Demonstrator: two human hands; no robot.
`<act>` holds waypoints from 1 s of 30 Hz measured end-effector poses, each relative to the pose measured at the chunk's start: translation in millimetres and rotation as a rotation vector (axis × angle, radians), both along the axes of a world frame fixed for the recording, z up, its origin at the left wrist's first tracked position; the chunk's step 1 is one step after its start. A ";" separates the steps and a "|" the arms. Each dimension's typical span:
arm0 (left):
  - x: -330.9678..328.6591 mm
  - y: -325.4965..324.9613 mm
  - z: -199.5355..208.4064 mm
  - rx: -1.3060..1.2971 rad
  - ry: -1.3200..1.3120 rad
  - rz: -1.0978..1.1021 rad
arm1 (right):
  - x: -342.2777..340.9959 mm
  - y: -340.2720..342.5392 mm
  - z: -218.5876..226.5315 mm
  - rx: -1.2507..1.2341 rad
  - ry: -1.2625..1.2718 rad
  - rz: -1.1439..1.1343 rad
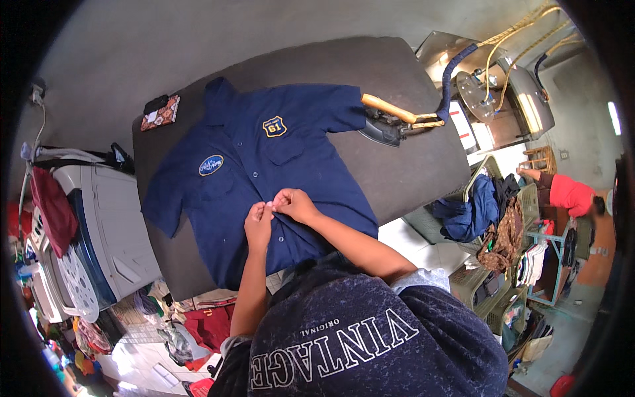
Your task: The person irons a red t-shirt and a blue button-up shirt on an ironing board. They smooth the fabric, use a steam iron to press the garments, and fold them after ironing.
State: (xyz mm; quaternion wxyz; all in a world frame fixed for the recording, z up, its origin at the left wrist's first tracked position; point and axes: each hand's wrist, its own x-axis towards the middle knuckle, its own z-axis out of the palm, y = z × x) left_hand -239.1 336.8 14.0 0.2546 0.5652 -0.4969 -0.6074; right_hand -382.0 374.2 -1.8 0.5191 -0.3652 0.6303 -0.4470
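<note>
Shirt (258,175), navy blue with short sleeves, is spread flat and front side up on the dark padded ironing table (410,165), collar toward the far edge and hem hanging over the near edge; laid this way, the button placket is kept straight and within reach. Both hands are brought together on the placket, just below the shirt's middle. The left hand (258,221) is closed in a pinch on the placket fabric, and the right hand (294,204) is likewise pinched shut on the fabric just beside it, fingertips nearly touching; the grip suggests a button being worked at, though the button itself cannot be made out. An iron (390,122) with a wooden handle is parked on the table just beyond the shirt's sleeve at the picture's right, well apart from the hands, presumably to keep heat off the cloth. A small patterned pad (161,112) lies on the table near the shirt's collar.
</note>
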 end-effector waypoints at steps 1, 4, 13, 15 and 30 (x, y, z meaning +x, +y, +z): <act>-0.5 2.8 -4.4 -0.033 0.022 0.031 | 1.3 0.0 3.7 0.003 0.038 0.012; -2.8 12.1 -19.8 -0.116 -0.015 0.096 | 2.4 1.4 4.7 -0.015 0.113 0.046; 9.3 -2.7 -20.9 0.043 0.244 -0.073 | -11.6 -7.3 -12.3 0.088 -0.324 0.031; 10.6 -4.1 -16.1 -0.007 0.168 -0.095 | -10.5 -5.5 -11.2 0.074 -0.290 0.031; 40.4 80.9 22.4 -0.536 -0.332 -0.328 | 7.0 97.0 43.2 -0.059 0.617 0.072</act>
